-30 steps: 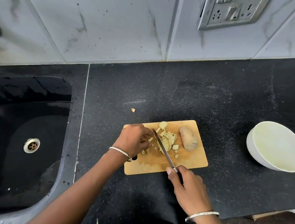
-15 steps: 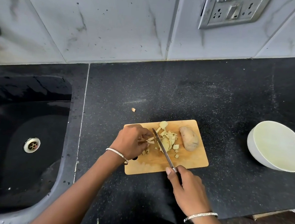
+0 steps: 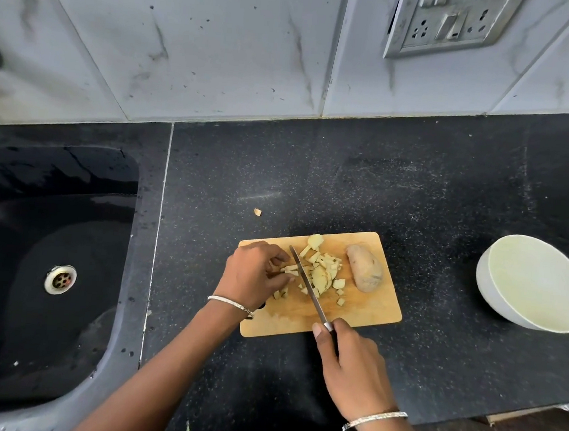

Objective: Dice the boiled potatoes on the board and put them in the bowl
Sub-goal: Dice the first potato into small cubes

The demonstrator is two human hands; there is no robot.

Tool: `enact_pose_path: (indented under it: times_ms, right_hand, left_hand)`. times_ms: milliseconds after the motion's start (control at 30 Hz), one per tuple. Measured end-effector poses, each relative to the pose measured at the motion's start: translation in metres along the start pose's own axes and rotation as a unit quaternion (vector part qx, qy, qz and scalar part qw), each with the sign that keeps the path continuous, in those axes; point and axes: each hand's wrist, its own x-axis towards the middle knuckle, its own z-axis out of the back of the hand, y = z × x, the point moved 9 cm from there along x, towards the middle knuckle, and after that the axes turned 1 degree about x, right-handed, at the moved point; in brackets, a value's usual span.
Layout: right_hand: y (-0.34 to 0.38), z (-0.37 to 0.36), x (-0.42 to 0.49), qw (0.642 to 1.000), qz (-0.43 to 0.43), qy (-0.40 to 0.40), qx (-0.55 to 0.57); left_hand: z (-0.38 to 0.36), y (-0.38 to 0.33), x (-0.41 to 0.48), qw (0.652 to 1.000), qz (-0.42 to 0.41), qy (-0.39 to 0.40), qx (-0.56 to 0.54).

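On the black counter, the right hand gripping the knife is inching left through potato strips the left hand is pinching, dicing unfinished.

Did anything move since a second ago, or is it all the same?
Nothing has plainly moved. The right hand keeps its grip on the steel knife, with the blade across the pale diced potato pieces on the wooden cutting board. The left hand still holds pieces beside the blade. The whole brown potato and the white bowl stay put.
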Motion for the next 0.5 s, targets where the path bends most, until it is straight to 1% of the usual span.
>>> enact_pose_path:
  times_ms: [233,400,500]
  right_hand:
    - [0.007,-0.012,-0.001,1.0,0.002,0.007,-0.021]
    - [0.004,-0.026,0.001,0.998,-0.015,0.005,-0.067]
    - [0.005,-0.03,0.0,0.997,-0.01,-0.002,-0.081]
  left_hand:
    - [-0.001,0.001,-0.001,0.999,0.026,0.02,0.009]
    - [-0.007,0.005,0.003,0.998,0.056,0.03,0.002]
    - [-0.008,0.006,0.005,0.997,0.061,0.036,0.004]
